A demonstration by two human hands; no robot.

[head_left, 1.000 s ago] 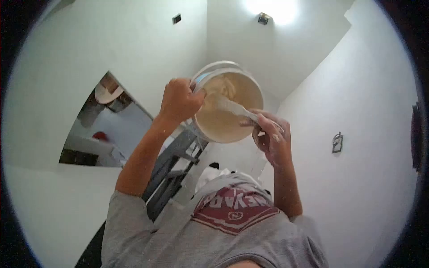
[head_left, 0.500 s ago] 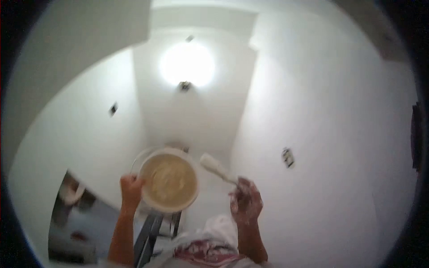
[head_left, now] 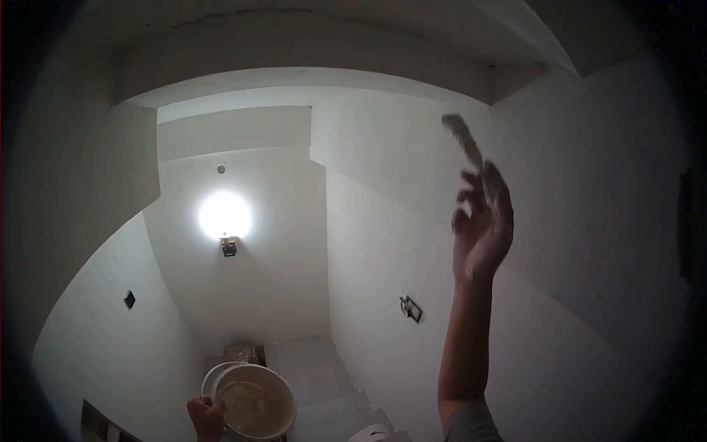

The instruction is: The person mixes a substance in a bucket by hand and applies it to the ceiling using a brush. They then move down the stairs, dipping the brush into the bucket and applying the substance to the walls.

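Note:
At the lower left, my left hand is closed on the rim of a round white bucket, which holds a pale beige paste. My right hand is raised high at the right, its fingers wrapped round the handle of a brush-like tool. The tool's head points up and left, near the upper part of the wall, and is slightly blurred. Whether it touches the wall I cannot tell.
A bright lamp is on the far wall. An open electrical box marks the right wall, and a dark box the left one. A beam crosses overhead. At the bottom left is a dark opening.
The view has tilted upward. My right hand has risen with the tool, away from the bucket. The bucket and my left hand now appear lower in the view.

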